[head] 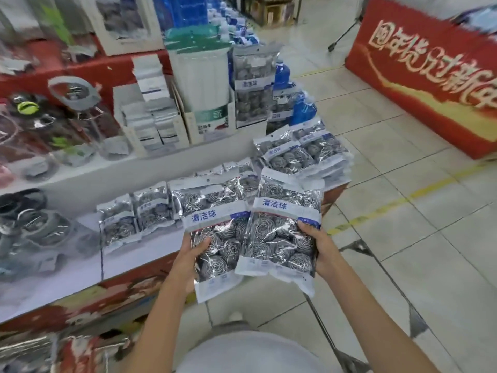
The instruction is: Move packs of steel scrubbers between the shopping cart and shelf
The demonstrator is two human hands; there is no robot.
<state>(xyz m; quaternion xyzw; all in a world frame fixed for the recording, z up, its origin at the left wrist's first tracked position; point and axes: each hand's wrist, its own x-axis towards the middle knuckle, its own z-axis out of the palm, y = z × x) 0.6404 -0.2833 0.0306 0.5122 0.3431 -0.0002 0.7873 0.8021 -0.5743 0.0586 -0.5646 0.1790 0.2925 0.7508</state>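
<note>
I hold two clear packs of steel scrubbers side by side above the floor, just in front of the low shelf [139, 254]. My left hand [188, 261] grips the left pack [212, 230] near its bottom. My right hand [321, 244] grips the right pack [282, 227] at its right edge. Each pack has a white band with blue lettering. More scrubber packs stand in a row on the shelf [134, 214], and a stack [304, 152] lies at its right end. Only part of the shopping cart's frame [347, 356] shows at the bottom right.
An upper shelf holds boxed goods [150, 114], a white bagged roll [201, 76] and hanging scrubber packs [252, 84]. Bottles and kitchen items [40, 125] fill the left. A red banner table [430, 76] stands far right across the tiled aisle.
</note>
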